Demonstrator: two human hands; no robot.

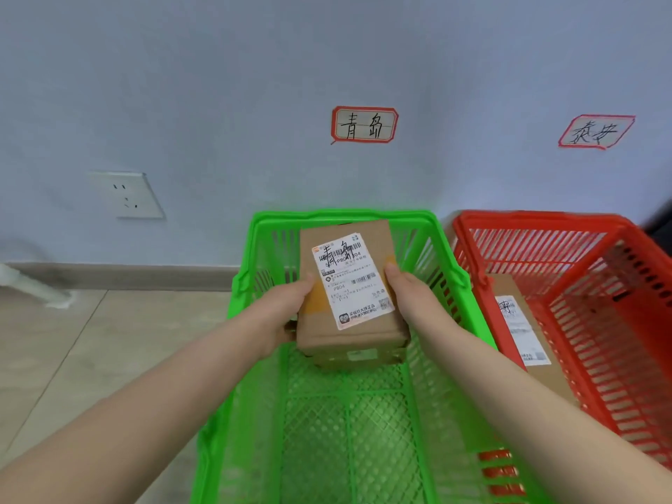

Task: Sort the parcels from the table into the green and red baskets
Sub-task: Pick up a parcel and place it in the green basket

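Labelled parcel point(349, 285) held over green basket point(363, 412) — both hands.
Left hand point(291, 303) and right hand point(411, 292) grip its sides, thumbs on top; red basket point(582, 285) beside holds another parcel point(523, 332).

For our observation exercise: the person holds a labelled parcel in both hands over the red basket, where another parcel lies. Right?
No. The head view shows the left hand and right hand holding the parcel over the green basket; the other parcel lies in the red basket.
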